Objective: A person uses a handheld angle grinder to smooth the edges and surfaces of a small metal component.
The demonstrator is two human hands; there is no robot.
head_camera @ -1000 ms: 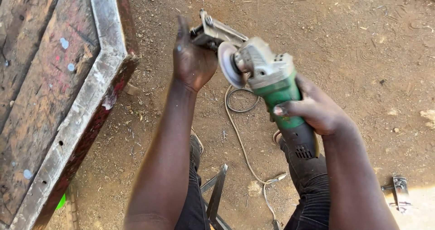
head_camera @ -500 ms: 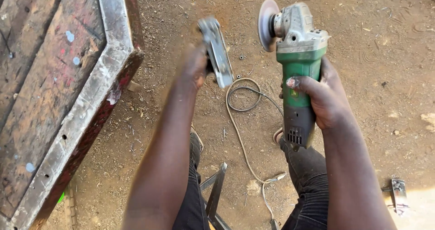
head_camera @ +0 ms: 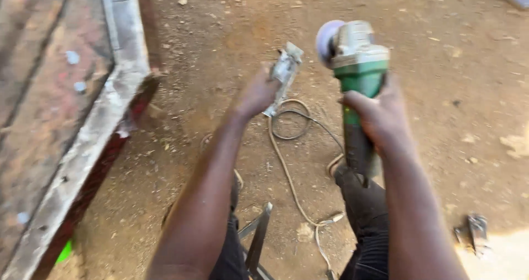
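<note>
Change since earlier frames: a second ago the left hand held the metal piece close against the disc end of the angle grinder; half a second ago the two were already apart. Now they are still apart, with bare dirt ground showing between them.
Grinder position: held above the ground, right of centre in view, in front of the person's right knee.
Grinder axis: long axis runs near vertical in the frame, green body toward the person, grey head away; the disc faces left, toward the metal piece.
Right hand: clenched around the grinder's body, fingers wrapped across the green housing.
Left hand grip: closed on the lower part of the metal piece; the piece is blurred, tilted, upper end up and to the right.
Cord: loops on the ground below both hands.
Left edge: metal frame, angled, on the ground.
Lower right: small metal part on the ground.
</note>
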